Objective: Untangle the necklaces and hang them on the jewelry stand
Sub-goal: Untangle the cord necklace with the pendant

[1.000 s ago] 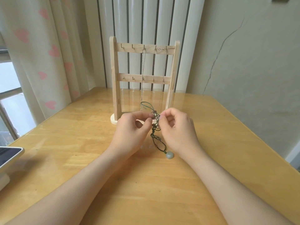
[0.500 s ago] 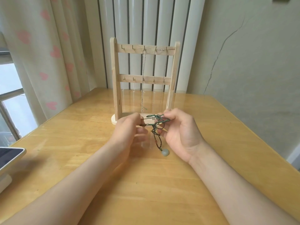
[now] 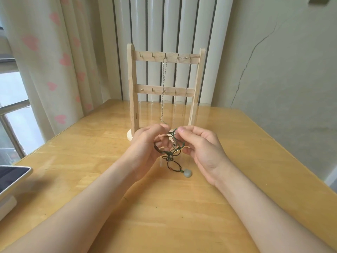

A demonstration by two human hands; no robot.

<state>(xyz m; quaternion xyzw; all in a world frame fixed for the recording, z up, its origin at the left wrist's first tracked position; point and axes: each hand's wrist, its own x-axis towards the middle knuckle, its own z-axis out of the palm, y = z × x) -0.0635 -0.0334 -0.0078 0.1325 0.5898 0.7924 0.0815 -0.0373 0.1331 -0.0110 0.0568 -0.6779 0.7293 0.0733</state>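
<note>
Loosely tangled, the necklace (image 3: pixel 169 158) dangles between left hand (image 3: pixel 145 150) and right hand (image 3: pixel 202 148).

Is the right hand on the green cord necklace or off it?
Touching. The head view shows the right hand pinching a loop of the green cord necklace between thumb and fingertip at the top of the tangle.

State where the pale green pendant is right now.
In the head view, the pendant hangs mid-frame from the tangled green cord, below and between the left hand and right hand.
</note>
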